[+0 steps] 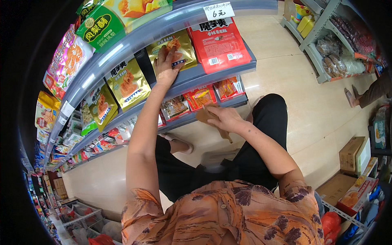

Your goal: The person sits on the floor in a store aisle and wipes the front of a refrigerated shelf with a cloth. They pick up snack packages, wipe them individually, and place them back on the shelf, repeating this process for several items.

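My left hand (167, 65) lies spread, palm down, on a gold snack pouch (182, 52) on the upper shelf (211, 76). Right of that pouch a large red snack package (222, 46) reaches the shelf's end. More gold pouches (128, 84) lie to its left, past a dark gap. Lower down, my right hand (225, 118) grips a crumpled piece of brown cardboard or paper (211, 114), held in front of the lower shelf. Small open boxes of red snack packets (200, 97) sit on that lower shelf, just beyond my right hand.
A clear shelf edge strip with a handwritten price card (219, 11) runs above the pouches. My knees are spread over the tiled floor (309, 107). At the right stand a grey rack (312, 30) and cardboard boxes (349, 153); another person's foot (352, 97) shows there.
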Demonstrator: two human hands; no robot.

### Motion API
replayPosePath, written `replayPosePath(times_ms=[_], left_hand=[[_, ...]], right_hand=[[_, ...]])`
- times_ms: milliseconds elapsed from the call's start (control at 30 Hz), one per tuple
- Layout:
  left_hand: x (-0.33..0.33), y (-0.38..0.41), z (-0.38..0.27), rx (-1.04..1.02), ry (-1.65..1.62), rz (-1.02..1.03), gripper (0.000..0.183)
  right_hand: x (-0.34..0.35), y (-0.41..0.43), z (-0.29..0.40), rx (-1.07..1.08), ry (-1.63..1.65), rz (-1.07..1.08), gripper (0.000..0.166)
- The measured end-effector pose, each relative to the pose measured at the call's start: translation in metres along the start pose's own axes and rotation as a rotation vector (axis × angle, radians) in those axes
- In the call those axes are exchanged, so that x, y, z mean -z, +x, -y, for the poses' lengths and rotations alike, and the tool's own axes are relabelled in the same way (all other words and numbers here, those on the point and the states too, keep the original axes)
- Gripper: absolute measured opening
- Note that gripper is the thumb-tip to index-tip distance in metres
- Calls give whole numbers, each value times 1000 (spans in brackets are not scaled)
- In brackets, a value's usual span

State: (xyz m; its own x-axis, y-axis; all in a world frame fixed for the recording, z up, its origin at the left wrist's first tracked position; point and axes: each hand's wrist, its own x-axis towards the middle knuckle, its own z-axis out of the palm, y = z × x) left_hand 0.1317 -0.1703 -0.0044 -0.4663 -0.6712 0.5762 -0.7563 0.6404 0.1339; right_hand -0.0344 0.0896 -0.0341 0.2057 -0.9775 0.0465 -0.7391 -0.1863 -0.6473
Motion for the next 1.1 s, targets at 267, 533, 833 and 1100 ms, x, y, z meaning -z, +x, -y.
replayPosePath(times_ms=[267, 533, 833, 1100], left_hand=[[9, -8, 4, 25, -89, -2, 69], [61, -40, -23, 144, -390, -176, 40], [87, -140, -40, 630, -1430, 91, 42], [99, -173, -41, 822, -1877, 209, 46]], right_hand=[[5, 2, 3, -77, 10, -112, 47], [19, 9, 16, -101, 177, -337, 61], [31, 58, 73, 93, 245, -375, 49], [-17, 86, 108, 314, -99, -243, 57]])
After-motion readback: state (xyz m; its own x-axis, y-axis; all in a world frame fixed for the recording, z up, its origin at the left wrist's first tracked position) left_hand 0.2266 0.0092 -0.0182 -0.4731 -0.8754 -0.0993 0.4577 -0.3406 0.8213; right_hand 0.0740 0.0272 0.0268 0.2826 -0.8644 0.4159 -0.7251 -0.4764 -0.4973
